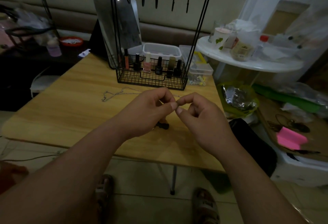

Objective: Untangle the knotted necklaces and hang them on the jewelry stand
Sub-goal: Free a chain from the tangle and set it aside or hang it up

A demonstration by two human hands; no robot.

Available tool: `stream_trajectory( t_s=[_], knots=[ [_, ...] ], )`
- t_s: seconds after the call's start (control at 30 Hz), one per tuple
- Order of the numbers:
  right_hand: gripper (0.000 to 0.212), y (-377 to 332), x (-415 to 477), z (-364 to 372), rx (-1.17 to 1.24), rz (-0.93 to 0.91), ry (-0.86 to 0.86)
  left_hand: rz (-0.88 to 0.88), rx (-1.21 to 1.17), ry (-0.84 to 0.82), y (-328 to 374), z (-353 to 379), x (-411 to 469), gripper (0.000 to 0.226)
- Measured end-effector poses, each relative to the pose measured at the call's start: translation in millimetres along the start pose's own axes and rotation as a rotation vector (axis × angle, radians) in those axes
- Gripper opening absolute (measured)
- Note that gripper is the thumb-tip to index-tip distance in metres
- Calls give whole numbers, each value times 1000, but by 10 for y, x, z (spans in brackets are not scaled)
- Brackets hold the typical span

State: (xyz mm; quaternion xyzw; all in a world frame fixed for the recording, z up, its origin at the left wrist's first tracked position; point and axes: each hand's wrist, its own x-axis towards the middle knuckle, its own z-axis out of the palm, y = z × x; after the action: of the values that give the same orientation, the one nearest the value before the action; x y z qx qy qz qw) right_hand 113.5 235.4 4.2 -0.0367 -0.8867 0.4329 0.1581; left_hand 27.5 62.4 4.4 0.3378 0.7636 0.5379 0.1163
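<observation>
A thin silver necklace chain (115,93) lies on the wooden table (71,110), trailing left from my hands. My left hand (150,110) and my right hand (198,115) meet above the table's middle, fingertips pinched together on a part of the chain. The black wire jewelry stand (159,33) rises behind them, with several bare hooks along its top bar and a basket of nail polish bottles (154,67) at its base. A small dark object (162,126) sits on the table under my left hand, partly hidden.
A mirror (120,28) leans behind the stand, with clear plastic boxes (161,51) beside it. A white round side table (248,62) crowded with jars stands to the right. Bags and a pink paper lie on the floor at right. The table's near edge is close to my feet.
</observation>
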Motion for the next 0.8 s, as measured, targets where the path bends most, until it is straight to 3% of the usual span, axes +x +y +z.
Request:
stream_trajectory(
  t_s=[0.37,0.8],
  knots=[
    [10,11,-31,60,-470,-147,43,6,219,70,-85,55,2,10],
    [5,24,9,107,-374,-24,-57,-56,223,6,-101,81,13,10]
  ],
)
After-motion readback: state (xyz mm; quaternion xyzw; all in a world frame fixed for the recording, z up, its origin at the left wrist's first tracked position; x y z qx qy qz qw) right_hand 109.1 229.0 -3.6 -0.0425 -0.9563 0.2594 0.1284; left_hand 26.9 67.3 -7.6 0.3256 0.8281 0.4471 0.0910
